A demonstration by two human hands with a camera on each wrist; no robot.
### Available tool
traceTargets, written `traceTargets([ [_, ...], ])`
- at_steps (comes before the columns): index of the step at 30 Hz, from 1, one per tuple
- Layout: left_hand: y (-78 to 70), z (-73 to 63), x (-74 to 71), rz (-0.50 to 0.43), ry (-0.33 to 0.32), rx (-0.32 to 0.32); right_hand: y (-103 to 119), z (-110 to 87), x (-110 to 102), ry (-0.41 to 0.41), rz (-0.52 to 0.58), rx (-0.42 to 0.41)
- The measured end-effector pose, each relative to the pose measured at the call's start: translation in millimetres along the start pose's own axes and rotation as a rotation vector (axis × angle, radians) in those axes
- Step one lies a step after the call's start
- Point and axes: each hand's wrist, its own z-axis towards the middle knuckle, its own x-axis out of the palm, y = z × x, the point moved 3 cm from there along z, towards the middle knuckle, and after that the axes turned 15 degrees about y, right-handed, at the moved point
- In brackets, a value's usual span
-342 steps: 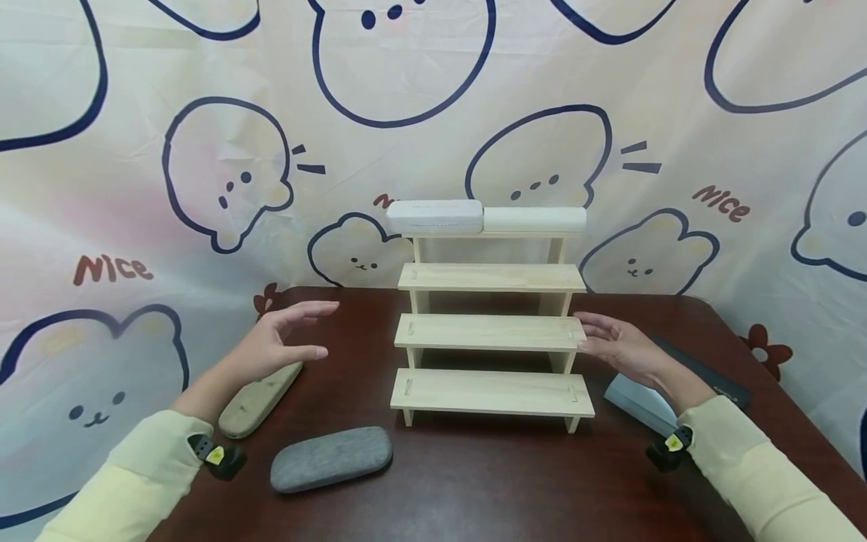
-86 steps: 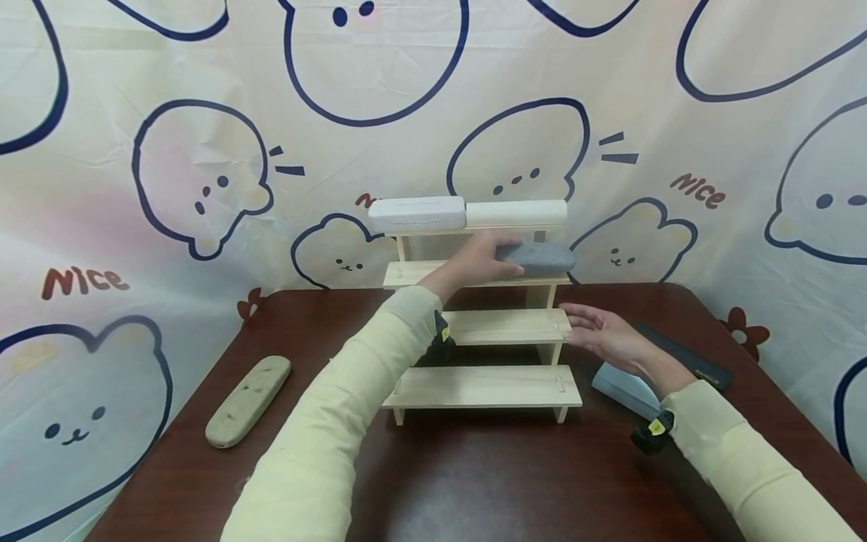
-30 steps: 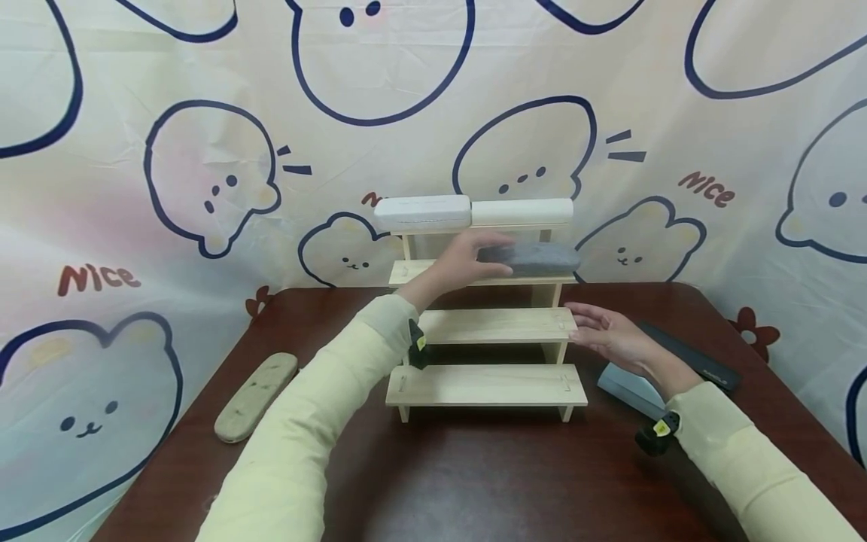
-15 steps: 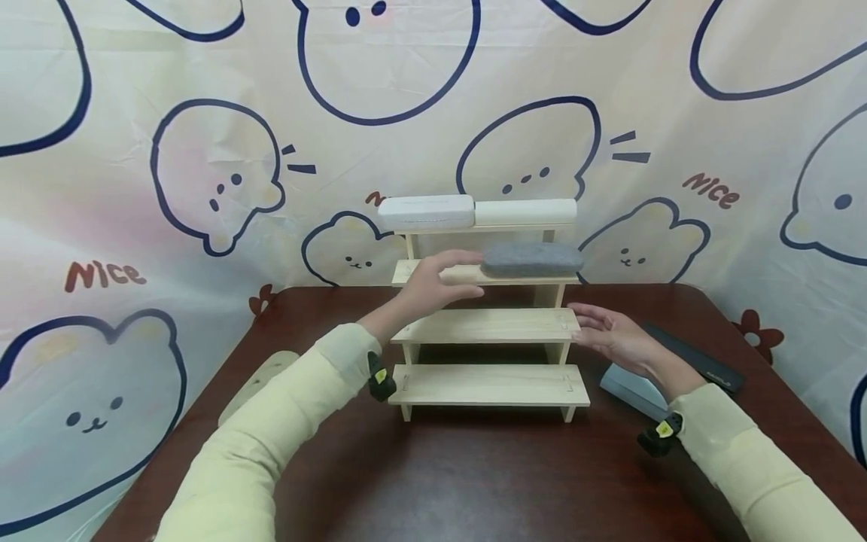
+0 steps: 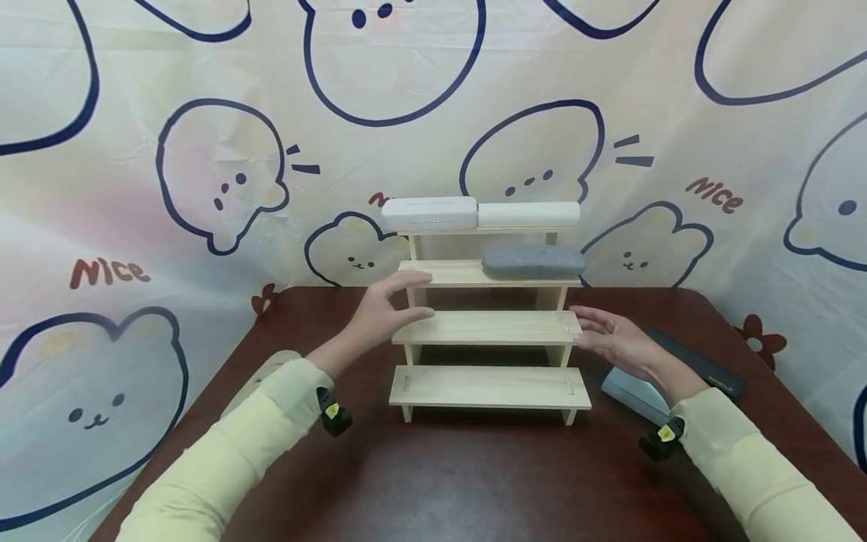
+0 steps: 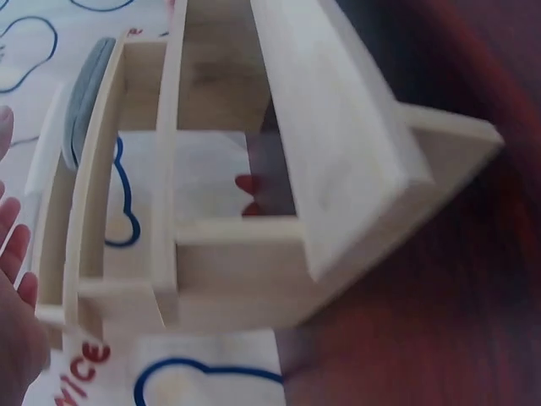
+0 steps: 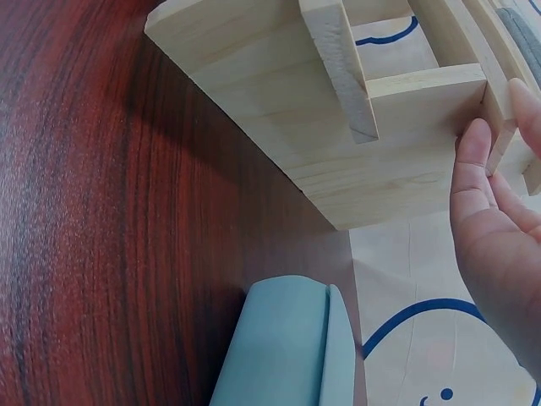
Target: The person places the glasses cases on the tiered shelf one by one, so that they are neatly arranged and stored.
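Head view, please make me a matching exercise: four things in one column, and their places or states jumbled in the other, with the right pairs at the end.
Things
1. Grey case
2. Left hand
3. Light blue case
4. Beige case

Places or states
A. Partly hidden by the left sleeve
B. On the second shelf from the top of the wooden stand
C. On the table, right of the stand
D. Thumb and fingers apart, holding nothing

Pairs: 1-B, 2-D, 3-C, 4-A

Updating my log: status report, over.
Left hand empty. Right hand holds wooden rack. Gray case on second-highest shelf. Left sleeve partly hides beige case.
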Motion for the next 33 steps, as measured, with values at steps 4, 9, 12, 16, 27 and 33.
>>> traceTargets([
  [4,11.1,-20.8,-8.6,0.000,-0.045,-0.034,-0.6,-0.3,-1.3,-0.009,-0.004,0.008],
  [9,24.3,-48.4,-16.4,0.003,-0.080,-0.105,-1.2,0.9,-3.4,-0.018,-0.005,0.014],
  [12,32.8,-65.9,-20.8,0.009,-0.095,-0.149,-1.1,0.7,-3.2,-0.011,-0.010,0.012],
  [16,43.2,-88.6,-27.2,0.013,-0.118,-0.196,-0.2,0.1,-1.4,-0.001,-0.008,0.010],
  [27,63.0,-144.0,-53.7,0.070,-0.159,-0.424,1.5,-0.9,-0.5,0.006,-0.014,0.004],
  [33,79.1,-170.2,-64.3,0.105,-0.176,-0.463,1.8,-1.1,0.3,0.009,-0.008,0.004],
])
